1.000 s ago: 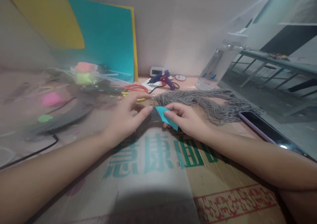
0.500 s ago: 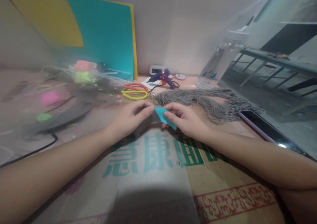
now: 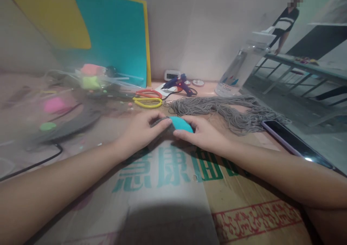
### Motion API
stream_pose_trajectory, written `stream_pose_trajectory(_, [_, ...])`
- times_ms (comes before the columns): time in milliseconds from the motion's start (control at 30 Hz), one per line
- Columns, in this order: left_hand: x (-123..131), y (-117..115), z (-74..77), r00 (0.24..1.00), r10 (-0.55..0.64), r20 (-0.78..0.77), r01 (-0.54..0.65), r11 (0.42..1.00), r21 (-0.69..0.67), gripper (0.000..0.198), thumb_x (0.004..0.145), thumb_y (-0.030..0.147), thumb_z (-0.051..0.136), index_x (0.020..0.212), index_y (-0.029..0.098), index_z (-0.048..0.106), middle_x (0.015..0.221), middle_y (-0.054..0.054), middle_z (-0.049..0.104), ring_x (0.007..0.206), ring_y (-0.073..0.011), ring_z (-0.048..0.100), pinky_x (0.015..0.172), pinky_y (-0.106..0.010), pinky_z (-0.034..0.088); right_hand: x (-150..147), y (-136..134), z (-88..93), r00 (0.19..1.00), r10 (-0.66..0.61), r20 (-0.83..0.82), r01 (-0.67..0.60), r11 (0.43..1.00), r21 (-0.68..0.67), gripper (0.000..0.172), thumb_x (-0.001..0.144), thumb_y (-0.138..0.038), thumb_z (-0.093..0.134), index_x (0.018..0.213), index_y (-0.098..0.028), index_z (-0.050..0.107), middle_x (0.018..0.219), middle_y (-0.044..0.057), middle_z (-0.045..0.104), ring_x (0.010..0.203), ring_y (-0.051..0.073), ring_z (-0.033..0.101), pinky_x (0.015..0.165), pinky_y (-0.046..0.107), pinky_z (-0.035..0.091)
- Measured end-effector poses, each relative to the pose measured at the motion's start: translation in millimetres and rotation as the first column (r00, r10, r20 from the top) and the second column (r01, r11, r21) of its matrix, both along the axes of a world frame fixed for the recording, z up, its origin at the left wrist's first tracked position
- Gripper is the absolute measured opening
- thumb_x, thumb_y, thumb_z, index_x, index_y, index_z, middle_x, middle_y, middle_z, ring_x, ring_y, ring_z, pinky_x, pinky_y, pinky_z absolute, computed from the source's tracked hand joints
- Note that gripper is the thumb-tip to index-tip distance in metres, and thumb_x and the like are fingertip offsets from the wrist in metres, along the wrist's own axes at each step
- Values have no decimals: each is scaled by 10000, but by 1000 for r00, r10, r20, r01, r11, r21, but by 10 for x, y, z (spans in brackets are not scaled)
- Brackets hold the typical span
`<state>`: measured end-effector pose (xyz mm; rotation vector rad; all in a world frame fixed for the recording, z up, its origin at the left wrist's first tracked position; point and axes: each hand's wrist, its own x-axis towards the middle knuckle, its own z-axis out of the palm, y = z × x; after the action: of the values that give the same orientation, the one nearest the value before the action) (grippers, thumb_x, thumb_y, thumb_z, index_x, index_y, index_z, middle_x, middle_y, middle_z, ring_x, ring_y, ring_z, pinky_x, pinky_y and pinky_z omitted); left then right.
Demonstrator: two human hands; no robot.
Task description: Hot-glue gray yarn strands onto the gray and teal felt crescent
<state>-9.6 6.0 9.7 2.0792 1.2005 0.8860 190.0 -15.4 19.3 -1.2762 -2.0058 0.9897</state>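
Just above the cardboard, both hands meet at a small turquoise piece of sheet (image 3: 182,124) with a rounded edge. My right hand (image 3: 204,131) pinches its right end, thumb in front and fingers behind. My left hand (image 3: 145,129) is closed on a dark grey piece (image 3: 160,121), perhaps cord-covered, that adjoins the turquoise one. Whether the two pieces are joined is hard to make out. Behind the hands lies a loose bundle of grey cord (image 3: 217,106).
Beyond the hands are scissors (image 3: 148,102), a blue glue gun (image 3: 179,84) and a small digital clock (image 3: 172,74). A water bottle (image 3: 240,69) and a phone (image 3: 295,142) are at right. Turquoise sheet (image 3: 116,35) leans at the wall. A person (image 3: 284,24) stands far right.
The turquoise piece has turned: its flat, angular face now appears as a rounded shape. More of the grey piece shows by my left hand. A person has come into view at the far right.
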Motion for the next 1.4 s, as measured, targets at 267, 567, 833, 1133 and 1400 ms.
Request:
stream_pose_trajectory(267, [0, -3, -11, 1000, -17, 14, 17, 1000, 8, 306, 875, 435, 546, 743, 170, 626, 654, 32, 588, 589, -113, 492, 578, -235, 379, 13, 1, -33, 996, 34, -77, -37, 998, -49, 201, 871, -356, 569, 813, -163, 580, 696, -6, 603, 599, 111, 537, 557, 236, 421])
stream_pose_trajectory(567, [-22, 49, -40, 988, -55, 144, 61, 998, -36, 375, 918, 466, 470, 743, 171, 620, 739, 9, 625, 689, -141, 550, 622, -235, 403, 48, 25, -87, 984, 20, -177, -40, 993, -110, 201, 937, -355, 486, 934, -170, 564, 702, -3, 646, 510, 82, 498, 467, 202, 373])
stream_pose_trajectory(833, [-47, 123, -64, 970, -32, 240, 67, 988, -141, 345, 883, 480, 546, 711, 181, 545, 680, 31, 549, 618, -118, 495, 572, -219, 373, 45, 35, -91, 975, 69, -213, -115, 971, -210, 154, 938, -310, 488, 896, -174, 544, 671, -16, 643, 456, 60, 473, 414, 179, 350])
stream_pose_trajectory(1133, [-42, 114, -58, 981, 15, 191, 11, 991, -131, 333, 879, 486, 551, 756, 178, 581, 716, 22, 602, 632, -122, 517, 608, -235, 399, 45, 15, -79, 970, 88, -227, -145, 958, -246, 147, 942, -308, 484, 915, -177, 547, 667, -30, 635, 404, 47, 437, 365, 168, 349])
stream_pose_trajectory(1400, [-30, 117, -48, 979, 67, 194, -39, 988, -147, 344, 872, 510, 538, 836, 180, 626, 800, -14, 658, 714, -158, 582, 618, -241, 432, 57, 20, -92, 966, 51, -252, -113, 965, -236, 178, 936, -345, 503, 932, -175, 554, 684, -12, 668, 421, 58, 472, 380, 177, 358])
